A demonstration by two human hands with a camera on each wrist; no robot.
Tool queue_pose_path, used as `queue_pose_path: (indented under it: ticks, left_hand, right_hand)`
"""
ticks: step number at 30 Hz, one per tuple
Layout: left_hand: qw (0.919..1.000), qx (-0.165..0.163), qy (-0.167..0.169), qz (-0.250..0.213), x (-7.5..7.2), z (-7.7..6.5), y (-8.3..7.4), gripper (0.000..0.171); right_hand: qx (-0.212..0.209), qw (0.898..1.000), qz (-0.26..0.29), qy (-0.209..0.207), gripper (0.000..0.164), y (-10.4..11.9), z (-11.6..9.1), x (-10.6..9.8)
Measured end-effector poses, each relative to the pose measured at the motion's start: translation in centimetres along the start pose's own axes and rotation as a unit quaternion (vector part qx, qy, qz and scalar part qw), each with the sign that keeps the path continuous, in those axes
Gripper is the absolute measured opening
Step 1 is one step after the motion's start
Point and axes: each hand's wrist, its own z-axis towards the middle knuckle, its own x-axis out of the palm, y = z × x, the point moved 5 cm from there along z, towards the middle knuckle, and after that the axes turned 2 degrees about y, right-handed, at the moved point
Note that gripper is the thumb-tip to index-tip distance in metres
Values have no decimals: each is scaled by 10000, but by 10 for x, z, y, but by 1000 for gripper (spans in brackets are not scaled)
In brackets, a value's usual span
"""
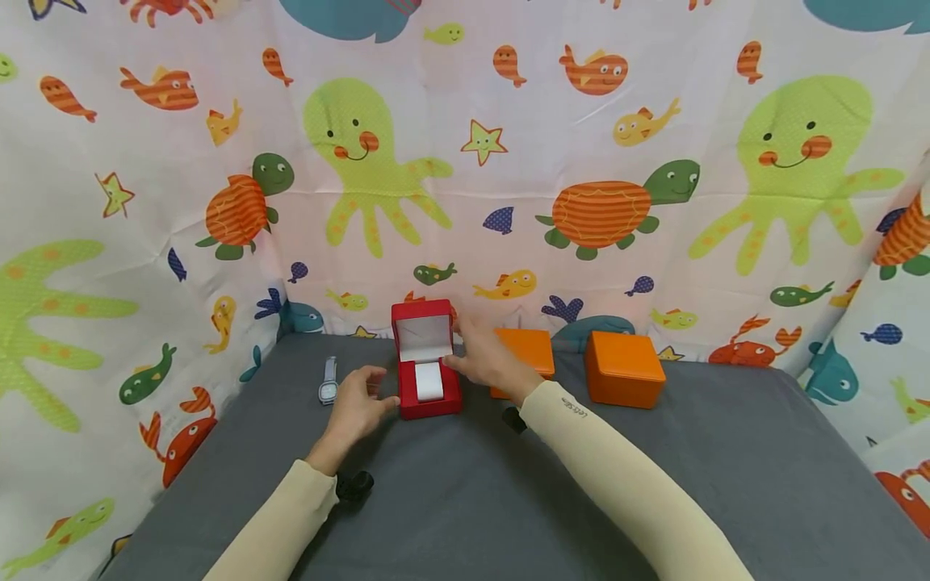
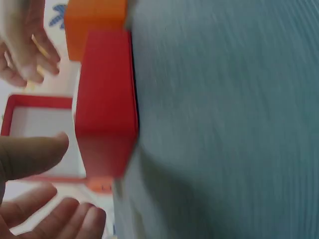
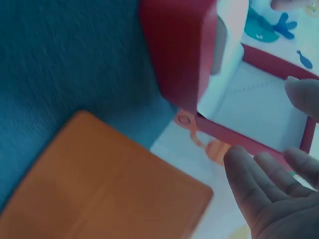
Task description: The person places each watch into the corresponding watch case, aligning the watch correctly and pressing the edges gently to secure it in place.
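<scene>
A red watch box (image 1: pixel 432 410) stands on the grey table with its lid raised, showing a white lining and a white cushion (image 1: pixel 429 382). My left hand (image 1: pixel 356 407) is at its left side, fingers relaxed, thumb close to the front corner. At the raised lid's right edge is my right hand (image 1: pixel 487 355). In the right wrist view its fingers (image 3: pixel 264 184) extend loosely beside the lid rim, with the thumb on the lid's other side. A silver wristwatch (image 1: pixel 328 391) with a pale strap lies left of the box, near my left hand.
Right of the red box sits an orange box (image 1: pixel 529 349), partly hidden by my right hand. Another orange box (image 1: pixel 625 369) stands farther right. A printed sea-animal curtain (image 1: pixel 465 242) hangs along the table's back and sides.
</scene>
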Motion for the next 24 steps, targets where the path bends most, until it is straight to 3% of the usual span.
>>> queue_pose_path:
  ticks: [6, 11, 15, 20, 24]
  left_hand:
    - [9970, 535, 312, 471, -21, 5, 19, 53]
    - [9887, 945, 669, 948, -39, 10, 32, 53]
    - [9812, 1234, 752, 1281, -51, 14, 40, 52]
    - [9753, 1376, 781, 1541, -61, 21, 50, 54]
    - [9747, 1274, 801, 1653, -67, 26, 60, 55]
  right_hand:
    - [-246, 9979, -454, 382, 62, 3, -3, 15]
    - [-549, 9922, -764, 821, 61, 5, 0, 29]
    - [-696, 9868, -973, 1093, 58, 7, 2, 37]
    - [-773, 9821, -1238, 1190, 56, 8, 5, 41]
    - [-821, 9792, -1390, 1228, 59, 8, 7, 43]
